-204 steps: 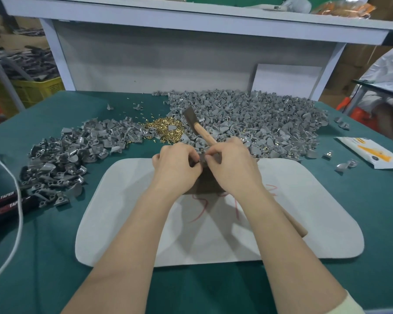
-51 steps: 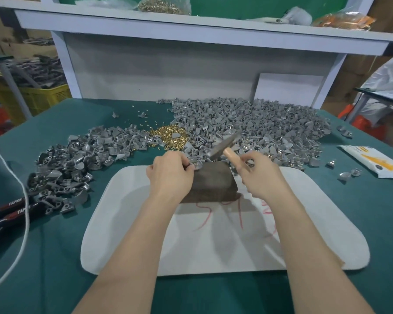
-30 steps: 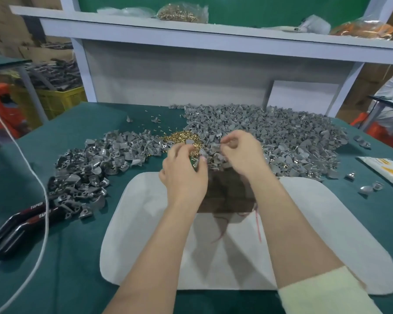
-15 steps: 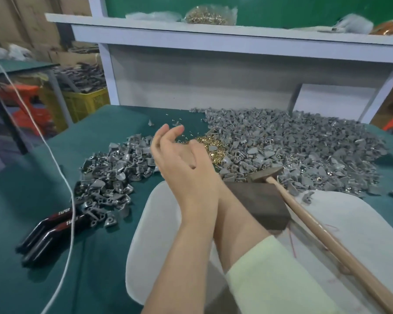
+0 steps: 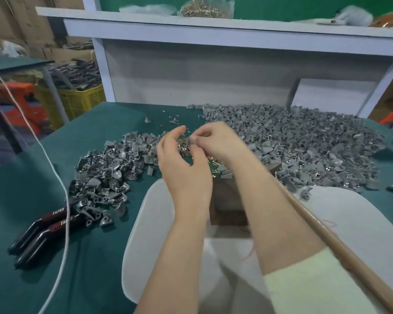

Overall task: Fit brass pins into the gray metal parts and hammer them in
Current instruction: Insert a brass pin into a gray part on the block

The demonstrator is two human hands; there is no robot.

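Note:
Both hands hover over the small heap of brass pins (image 5: 210, 160) between two heaps of gray metal parts. My right hand (image 5: 216, 141) pinches something small at its fingertips; blur hides whether it is a pin. My left hand (image 5: 182, 164) is beside it with fingers loosely curved, and I see nothing in it. The hammer lies down, its wooden handle (image 5: 340, 245) slanting across the white board (image 5: 361, 223) to the lower right. Its head is hidden behind my right forearm. The brown block (image 5: 227, 200) sits on the board under my wrists.
A large pile of gray parts (image 5: 304, 141) fills the right back of the green table; a smaller pile (image 5: 109, 171) lies left. Black-handled pliers (image 5: 43, 230) and a white cord (image 5: 63, 189) are at the left. A shelf (image 5: 213, 30) with a pin bag stands behind.
My left hand has come down from its raised, spread pose to the brass pins. My right hand has come out from behind my left arm and now pinches at the pin heap. The hammer lies still.

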